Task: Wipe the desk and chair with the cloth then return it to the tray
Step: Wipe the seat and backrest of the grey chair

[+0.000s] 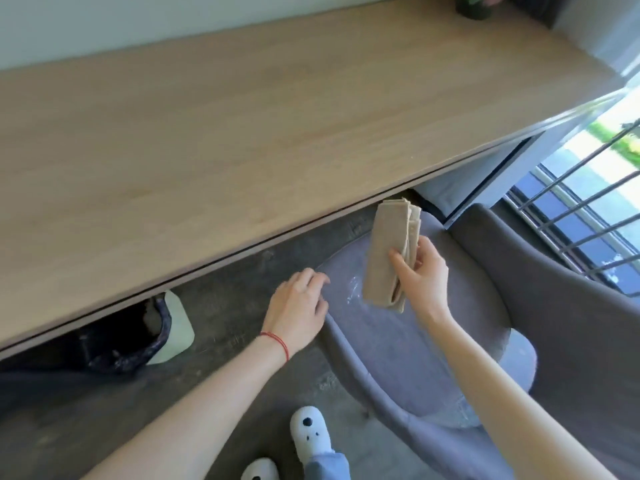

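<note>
A folded beige cloth (388,251) hangs upright above the grey upholstered chair (398,341), pinched at its right edge by my right hand (420,271). White dusty marks show on the seat just left of the cloth's lower end. My left hand (299,308) rests with fingers spread on the seat's left front edge, holding nothing. The long light-wood desk (242,133) runs across the view above the chair. No tray is in view.
A bin with a black liner (138,337) stands under the desk at the left. A dark plant pot (474,6) sits on the desk's far right end. A window with metal bars (585,209) is to the right. My white slippers (310,431) are on the concrete floor.
</note>
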`<state>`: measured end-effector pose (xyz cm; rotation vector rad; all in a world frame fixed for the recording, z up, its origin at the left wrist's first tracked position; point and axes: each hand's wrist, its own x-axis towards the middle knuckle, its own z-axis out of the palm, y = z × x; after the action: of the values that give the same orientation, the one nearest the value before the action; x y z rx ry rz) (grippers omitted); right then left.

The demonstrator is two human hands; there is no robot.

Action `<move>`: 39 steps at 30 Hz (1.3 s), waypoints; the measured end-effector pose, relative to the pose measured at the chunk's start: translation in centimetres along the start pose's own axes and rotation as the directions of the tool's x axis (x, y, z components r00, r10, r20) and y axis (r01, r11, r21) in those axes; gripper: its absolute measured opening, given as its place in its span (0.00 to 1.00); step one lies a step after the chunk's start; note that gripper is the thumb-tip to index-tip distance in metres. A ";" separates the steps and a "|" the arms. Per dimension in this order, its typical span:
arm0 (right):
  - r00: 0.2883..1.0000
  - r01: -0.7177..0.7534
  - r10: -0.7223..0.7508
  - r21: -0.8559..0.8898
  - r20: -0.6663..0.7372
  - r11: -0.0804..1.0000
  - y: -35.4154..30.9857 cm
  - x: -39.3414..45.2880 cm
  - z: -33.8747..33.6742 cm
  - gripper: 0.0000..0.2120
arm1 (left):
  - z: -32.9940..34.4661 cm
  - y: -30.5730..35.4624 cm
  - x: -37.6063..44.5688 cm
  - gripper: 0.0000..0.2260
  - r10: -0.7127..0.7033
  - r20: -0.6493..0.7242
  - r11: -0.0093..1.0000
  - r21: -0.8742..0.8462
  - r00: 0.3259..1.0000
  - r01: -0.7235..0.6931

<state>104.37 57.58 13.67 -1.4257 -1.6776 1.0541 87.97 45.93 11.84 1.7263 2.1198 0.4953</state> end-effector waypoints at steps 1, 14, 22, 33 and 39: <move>0.998 -0.059 0.059 -0.007 0.000 0.998 1.6 -0.8 -0.2 0.07 | 2.1 0.5 -0.8 0.14 -0.157 0.049 0.985 -0.062 0.986 0.160; 0.974 -0.075 0.165 -0.464 0.157 0.882 16.5 -1.0 1.8 0.05 | 19.1 4.5 0.9 0.36 -0.860 -0.042 0.483 -0.391 0.509 0.784; 0.957 0.196 0.013 -0.678 0.291 0.709 20.1 3.5 6.1 0.06 | 19.6 4.5 1.4 0.37 -0.872 -0.125 0.487 -0.322 0.473 0.812; 0.747 0.541 0.048 -0.647 0.663 0.538 21.6 4.0 8.6 0.25 | 19.7 4.4 1.4 0.36 -0.871 -0.157 0.492 -0.277 0.466 0.825; 0.856 0.403 -0.023 -0.638 0.517 0.656 20.5 7.2 8.1 0.24 | 19.8 4.4 1.4 0.36 -0.868 -0.164 0.497 -0.280 0.469 0.821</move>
<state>104.82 64.94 -8.27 -1.4086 -2.7919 0.6036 101.07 49.00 -3.36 0.3109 2.6928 0.5884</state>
